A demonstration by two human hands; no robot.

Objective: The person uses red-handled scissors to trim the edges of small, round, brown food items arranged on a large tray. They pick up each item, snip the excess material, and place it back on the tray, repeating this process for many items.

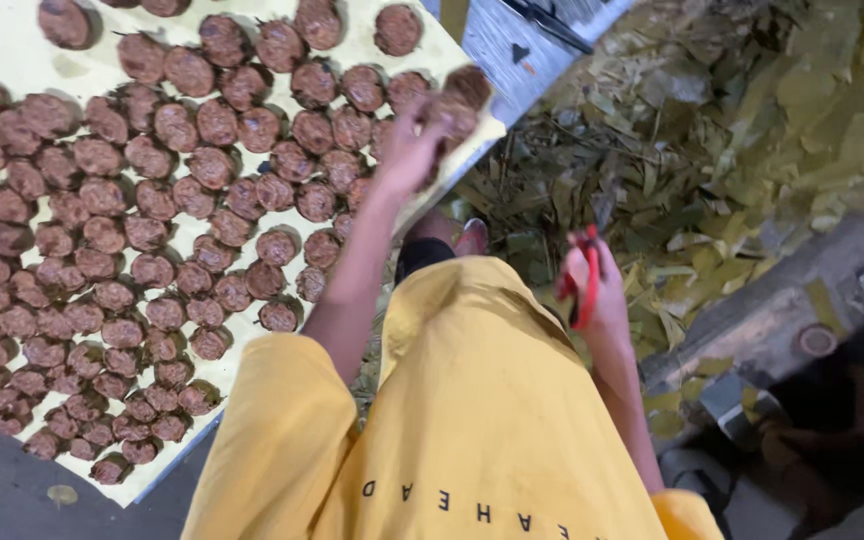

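My left hand (410,150) reaches out over the right edge of a pale yellow sheet (12,50) and grips a brown round cake (464,98) just above the sheet's corner. Many similar brown round cakes (152,230) lie packed across that sheet. My right hand (600,290) is lower and to the right, closed on red-handled scissors (584,285) whose blades point up over the leaves. My yellow shirt (472,430) fills the bottom of the view.
A heap of green and yellow leaf trimmings (712,130) covers the ground at right. A foot in a sandal (470,236) shows between the arms. A grey board (512,45) lies beyond the sheet; a concrete edge (752,310) runs at lower right.
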